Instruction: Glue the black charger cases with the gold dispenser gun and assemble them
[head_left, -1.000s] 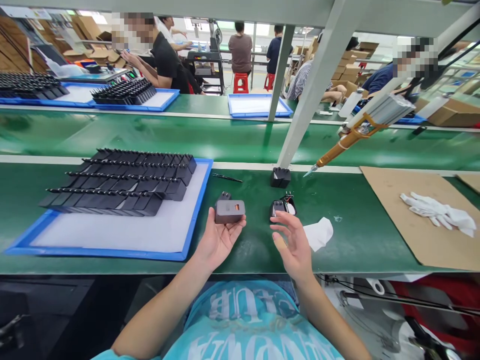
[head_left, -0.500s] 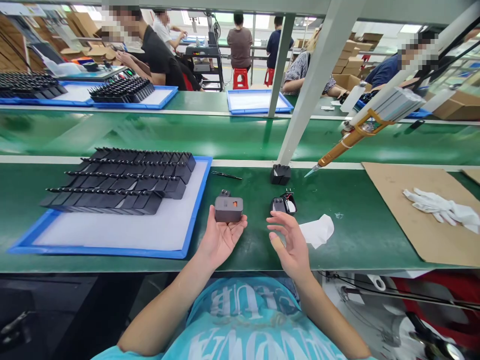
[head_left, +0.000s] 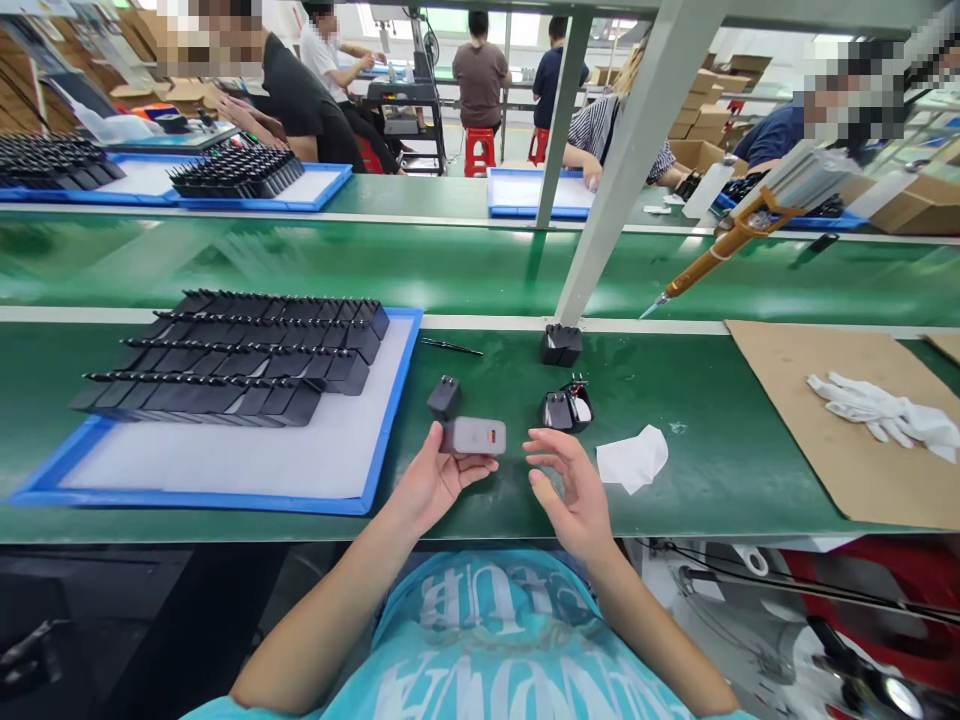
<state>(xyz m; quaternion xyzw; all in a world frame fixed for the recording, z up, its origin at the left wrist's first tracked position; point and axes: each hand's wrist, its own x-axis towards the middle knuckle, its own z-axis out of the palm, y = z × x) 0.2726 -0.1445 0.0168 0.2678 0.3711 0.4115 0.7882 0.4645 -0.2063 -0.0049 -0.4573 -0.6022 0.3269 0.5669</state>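
Observation:
A dark charger (head_left: pixel 478 437) with an orange port on its end face is held in my left hand (head_left: pixel 439 480), thumb on its left side and fingers beneath. Just behind it a black charger with two prongs (head_left: pixel 445 398) stands on the green bench. My right hand (head_left: pixel 571 490) is open to the right of the held charger, fingers spread and slightly curled, touching nothing. Beyond that hand sit black charger housings (head_left: pixel 559 410), one showing red wire and a white round part. A white wipe (head_left: pixel 634 459) lies to the right of them.
A blue-rimmed tray (head_left: pixel 390 420) with rows of black chargers (head_left: pixel 247 360) fills the left. Thin black tweezers (head_left: pixel 452 347) lie behind. Another black housing (head_left: pixel 562 345) stands by the post (head_left: pixel 611 170). A dispenser (head_left: pixel 709 262) hangs at right, over cardboard (head_left: pixel 787 400) with white gloves (head_left: pixel 885 410).
My left hand has turned the held charger and shifted it slightly right and down, uncovering more of the charger behind. The hanging dispenser has swung right. A co-worker's hand now touches the far tray.

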